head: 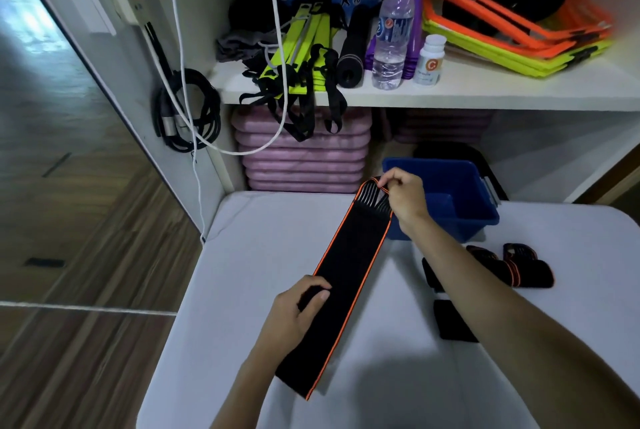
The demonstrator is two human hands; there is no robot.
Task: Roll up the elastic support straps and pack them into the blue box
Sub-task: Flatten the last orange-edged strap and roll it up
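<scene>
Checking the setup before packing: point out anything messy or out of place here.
Black straps from the yellow gear spill over the shelf edge and dangle. A white cable hangs loose across them. On the table, nothing else stands out.

Dim indoor light, soft shadows on the table (242, 255), blurred, warped edges.

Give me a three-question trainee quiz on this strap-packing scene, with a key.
1. True or false: the strap between the hands is already rolled up.
2. Which hand pinches the strap's far end? A) left hand B) right hand
3. Fill in: the blue box sits at the table's ____ edge, below the shelf.

Key: 1 false, it is stretched out flat; 2 B; 3 far.
</scene>
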